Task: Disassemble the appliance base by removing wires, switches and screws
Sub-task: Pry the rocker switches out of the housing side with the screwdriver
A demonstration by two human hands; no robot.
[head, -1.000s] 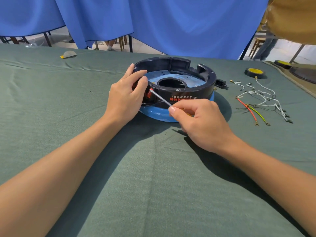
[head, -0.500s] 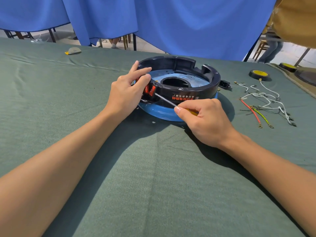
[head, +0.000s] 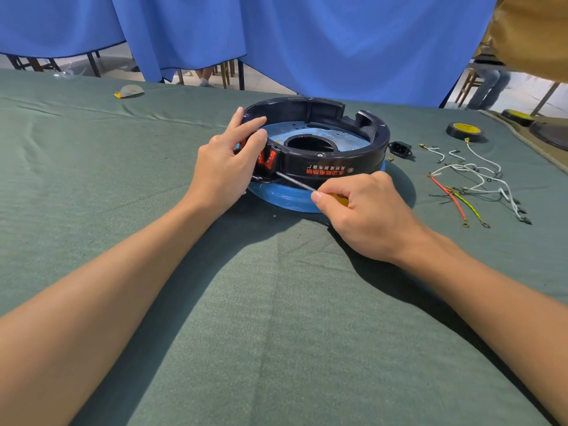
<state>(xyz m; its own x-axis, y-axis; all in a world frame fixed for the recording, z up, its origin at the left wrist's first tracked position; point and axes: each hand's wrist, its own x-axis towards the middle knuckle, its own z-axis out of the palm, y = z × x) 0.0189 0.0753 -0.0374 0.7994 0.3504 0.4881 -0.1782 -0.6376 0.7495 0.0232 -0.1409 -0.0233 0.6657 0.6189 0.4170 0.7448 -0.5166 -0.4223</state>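
Here the appliance base (head: 338,161) sits on the green cloth of the bench (head: 276,302), a little beyond the middle, with its open side up and a blue lower ring under the black wall. The left hand (head: 224,167) holds it at the near left part of the rim, and its fingers are curled over the edge just beside the two red switches (head: 271,157). The right hand (head: 365,216) is closed around a screwdriver (head: 295,181), pinched close to the handle. The thin shaft points to the left, and its tip touches the wall of the base right under the switches.

I think the step in hand is to pry or push the switches out of their opening. The base looks like a stiff shell of hard plastic and is probably light, so it can slide on the cloth when the tool pushes. The rim next to the switches is therefore a good place to hold, because it takes the push directly. The smooth wall gives little grip, and the tip may slip toward the left fingers. The clips of the switches may also be brittle, so slow pressure seems better.

Loose wires (head: 479,189), a black power socket (head: 399,148) and a roll of tape (head: 464,130) lie on the cloth to the right, apart from the base.
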